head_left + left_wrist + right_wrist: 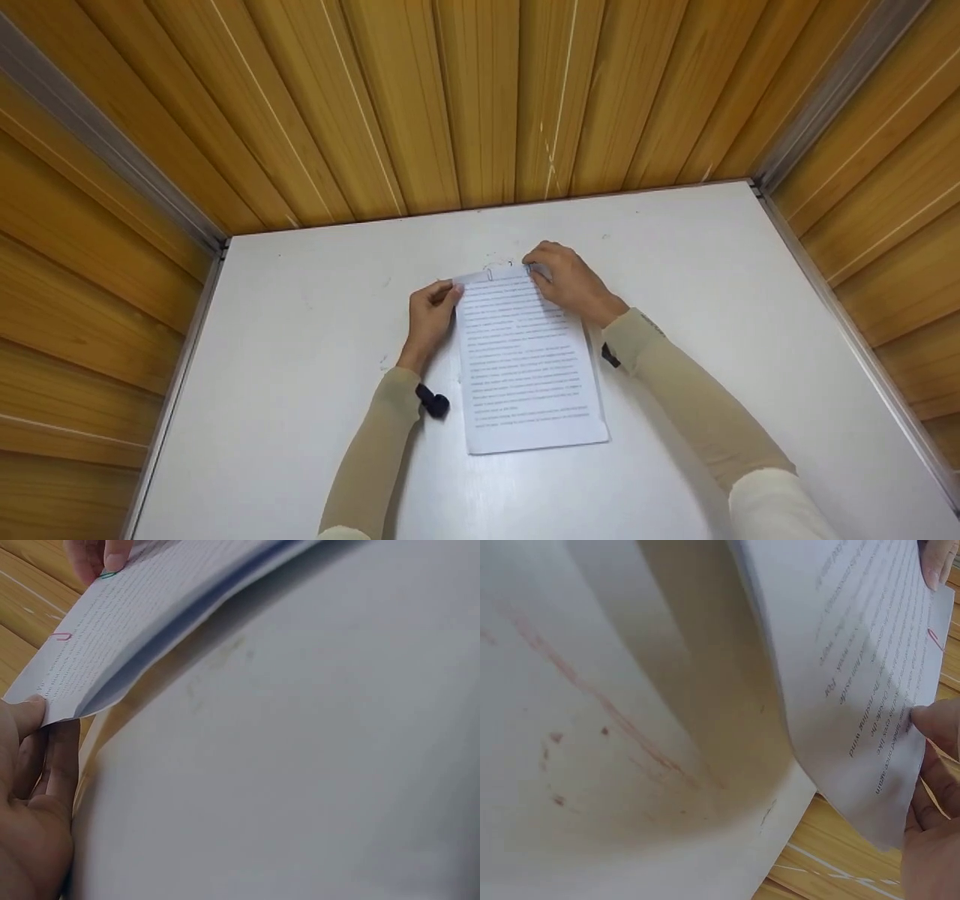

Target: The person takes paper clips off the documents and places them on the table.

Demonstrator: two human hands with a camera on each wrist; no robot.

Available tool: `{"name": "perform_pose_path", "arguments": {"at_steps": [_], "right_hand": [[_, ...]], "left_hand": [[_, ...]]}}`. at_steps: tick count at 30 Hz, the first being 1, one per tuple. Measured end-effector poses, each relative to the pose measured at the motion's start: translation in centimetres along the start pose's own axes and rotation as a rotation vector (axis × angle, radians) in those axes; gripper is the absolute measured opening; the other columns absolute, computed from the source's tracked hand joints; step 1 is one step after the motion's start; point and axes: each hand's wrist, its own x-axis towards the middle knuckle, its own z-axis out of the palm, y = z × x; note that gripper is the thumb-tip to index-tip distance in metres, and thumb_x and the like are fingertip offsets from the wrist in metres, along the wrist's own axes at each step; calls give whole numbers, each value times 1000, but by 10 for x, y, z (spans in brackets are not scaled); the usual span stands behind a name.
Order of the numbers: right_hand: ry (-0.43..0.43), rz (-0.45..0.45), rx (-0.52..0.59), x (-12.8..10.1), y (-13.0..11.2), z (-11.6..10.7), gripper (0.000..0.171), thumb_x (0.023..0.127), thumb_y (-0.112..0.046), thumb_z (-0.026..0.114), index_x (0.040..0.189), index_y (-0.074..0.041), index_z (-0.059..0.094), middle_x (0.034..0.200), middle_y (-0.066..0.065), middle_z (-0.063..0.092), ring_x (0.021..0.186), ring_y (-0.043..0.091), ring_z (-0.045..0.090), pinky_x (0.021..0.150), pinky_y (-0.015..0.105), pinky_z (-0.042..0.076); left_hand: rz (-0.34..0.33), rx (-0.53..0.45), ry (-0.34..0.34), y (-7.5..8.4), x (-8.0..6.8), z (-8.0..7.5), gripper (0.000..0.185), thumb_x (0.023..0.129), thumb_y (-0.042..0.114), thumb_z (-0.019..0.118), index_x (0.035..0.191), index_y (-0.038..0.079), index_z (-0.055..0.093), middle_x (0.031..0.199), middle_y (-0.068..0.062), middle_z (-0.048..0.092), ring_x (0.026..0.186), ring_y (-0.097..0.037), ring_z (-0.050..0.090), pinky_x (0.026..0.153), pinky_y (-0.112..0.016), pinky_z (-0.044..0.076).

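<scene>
You had the pages (525, 375) in front of you over the white table (300, 375), print side up, top end toward the wood-look wall (480, 112) & apparently raised a bit, since fingers went behind it. Your L hand (429, 319) was clamped on the top-L corner, thumb on the front, fingers underneath, prob. to steady the stack & stop sheets sliding. Your R hand (574, 281) was clamped on the top edge nr the R corner, thumb in front, w/ the green clip (108, 574) at its fingertips; prob. pinched there to hold edge & clip together. Can't tell how far on that clip was, bc fingers covered part of it. Pink clip (61, 636) sat on the top edge btwn your hands, untouched, presumably binding the sheets. Edges looked slightly parted along the L side in the L wrist view, so a corner hold made sense. Bottom end pointed toward you, no hand on it.
</scene>
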Motion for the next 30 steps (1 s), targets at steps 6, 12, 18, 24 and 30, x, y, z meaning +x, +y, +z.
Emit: {"name": "perform_pose_path", "arguments": {"at_steps": [6, 12, 18, 24, 30], "right_hand": [[39, -68, -48, 2, 3, 4, 19, 102, -3, 70, 119, 0, 76, 116, 12, 73, 113, 30, 71, 99, 43, 58], [44, -165, -185, 5, 2, 6, 15, 101, -3, 71, 113, 1, 77, 110, 14, 72, 104, 30, 73, 90, 41, 61], [51, -191, -242, 5, 2, 7, 12, 100, -4, 72, 108, 1, 78, 106, 15, 74, 100, 31, 74, 87, 41, 62], [54, -217, -278, 6, 2, 6, 10, 99, -3, 73, 104, 1, 80, 103, 15, 76, 97, 30, 76, 85, 40, 63], [58, -230, -297, 7, 4, 6, 11, 99, -3, 72, 102, 1, 81, 100, 15, 77, 94, 30, 77, 83, 41, 63]], "left_hand": [[20, -10, -13, -1, 1, -1, 24, 104, 16, 72, 122, 1, 78, 110, -14, 80, 95, -18, 75, 83, -22, 56], [47, -19, -17, -3, 2, -3, 24, 104, 16, 73, 122, 1, 78, 109, -16, 80, 93, -21, 75, 81, -20, 56], [45, -10, -14, -3, 2, -3, 25, 104, 15, 73, 122, -2, 78, 111, -17, 80, 97, -21, 75, 84, -20, 56], [27, -17, -16, -3, 2, -2, 27, 104, 15, 72, 124, -2, 77, 112, -18, 80, 99, -21, 74, 87, -23, 55], [20, -18, -41, -3, 2, -2, 28, 104, 17, 72, 125, -1, 77, 112, -16, 80, 97, -19, 74, 85, -21, 56]]}}
